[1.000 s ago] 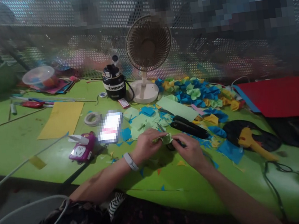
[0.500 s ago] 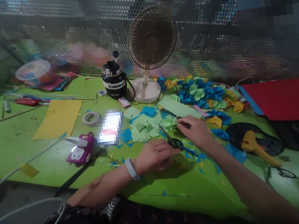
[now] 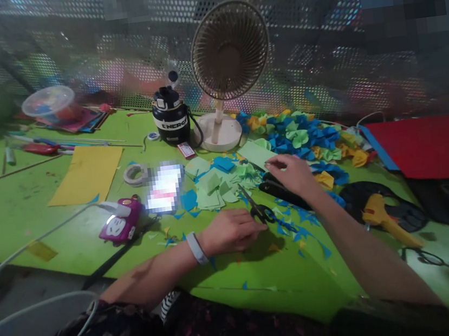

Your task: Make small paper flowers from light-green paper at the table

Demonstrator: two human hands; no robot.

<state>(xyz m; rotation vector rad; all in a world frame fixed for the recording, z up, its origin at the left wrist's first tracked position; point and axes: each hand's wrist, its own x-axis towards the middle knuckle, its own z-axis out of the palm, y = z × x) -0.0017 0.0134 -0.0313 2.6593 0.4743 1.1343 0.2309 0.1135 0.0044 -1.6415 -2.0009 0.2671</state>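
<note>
My left hand rests on the green table with its fingers curled inward; whatever lies inside them is hidden. Just past its fingertips are dark-handled scissors, blades pointing up and left. My right hand hovers over a long black tool, perhaps a stapler. Its fingers are loosely bent, with a gap at the thumb and nothing visible between them. To its left, a folded pale green paper piece lies beside a pile of pale green paper squares.
Folded blue, yellow and green paper pieces are heaped behind my right hand. A fan, a black bottle, a phone and a tape roll stand or lie around. At right are a yellow glue gun and red sheets.
My right hand has moved slightly up and right, away from the pale green folded paper it was at. More of the black tool shows beneath it. The left hand stays put.
</note>
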